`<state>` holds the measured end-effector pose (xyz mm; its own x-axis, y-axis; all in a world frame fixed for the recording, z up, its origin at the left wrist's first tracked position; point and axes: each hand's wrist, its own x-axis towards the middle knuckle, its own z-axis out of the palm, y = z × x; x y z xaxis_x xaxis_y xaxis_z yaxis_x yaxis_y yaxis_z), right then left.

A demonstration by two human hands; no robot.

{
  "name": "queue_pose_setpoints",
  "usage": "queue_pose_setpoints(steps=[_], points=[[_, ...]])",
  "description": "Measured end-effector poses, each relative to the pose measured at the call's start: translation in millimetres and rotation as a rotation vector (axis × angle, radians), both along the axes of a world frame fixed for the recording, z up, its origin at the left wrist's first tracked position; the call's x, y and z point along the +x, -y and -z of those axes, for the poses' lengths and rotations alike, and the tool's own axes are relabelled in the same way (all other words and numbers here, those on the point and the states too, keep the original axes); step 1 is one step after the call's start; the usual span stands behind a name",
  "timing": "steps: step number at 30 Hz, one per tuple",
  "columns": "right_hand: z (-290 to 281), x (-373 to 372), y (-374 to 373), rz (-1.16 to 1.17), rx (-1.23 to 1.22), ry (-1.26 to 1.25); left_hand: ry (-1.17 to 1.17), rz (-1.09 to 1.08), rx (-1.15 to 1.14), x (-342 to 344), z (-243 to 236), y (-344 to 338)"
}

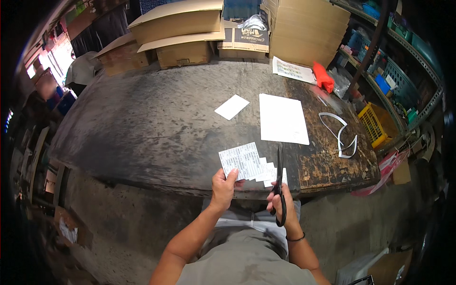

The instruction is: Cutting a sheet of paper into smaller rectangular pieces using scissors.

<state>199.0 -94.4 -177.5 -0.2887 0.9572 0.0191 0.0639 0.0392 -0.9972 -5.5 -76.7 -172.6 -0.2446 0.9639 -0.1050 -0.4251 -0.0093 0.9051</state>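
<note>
My left hand (pixel 225 186) is closed on a printed paper sheet (pixel 241 161), thumb on top, held over the table's near edge. In my right hand (pixel 283 203) is a pair of black scissors (pixel 279 183), its blades pointing away from me and appearing together. Several small printed paper slips (pixel 267 172) lie overlapped between the sheet and the scissors, partly hidden by both. Farther off, a stack of white paper (pixel 284 118) rests on the table, with a smaller white sheet (pixel 232 107) to its left.
Curled white paper strips (pixel 343 135) lie at the right of the worn dark table (pixel 142 128). Cardboard boxes (pixel 183 52) line its far side, near printed papers (pixel 292 70) and a red bag (pixel 323 77). Shelves with a yellow crate (pixel 373 126) stand right; a person (pixel 81 71) is far left.
</note>
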Motion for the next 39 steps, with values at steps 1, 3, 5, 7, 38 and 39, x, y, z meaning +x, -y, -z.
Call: queue_pose_setpoints(steps=[1,3,5,7,38,39], points=[[7,0,6,-0.019,-0.023,-0.012,-0.001,-0.003,0.005,-1,-2,-2],[14,-2,18,-0.056,-0.078,-0.008,0.023,0.001,-0.021,-2,-4,-5],[17,-6,24,-0.089,-0.096,0.009,0.021,0.002,-0.014,-3,-5,-7],[20,-10,27,-0.109,-0.079,0.038,0.02,0.007,-0.011,-4,-2,-9],[-3,-37,20,-0.147,0.057,0.287,0.095,0.06,-0.053,0,5,-10],[-3,-37,21,-0.146,0.06,0.288,0.097,0.057,-0.046,0,4,-10]])
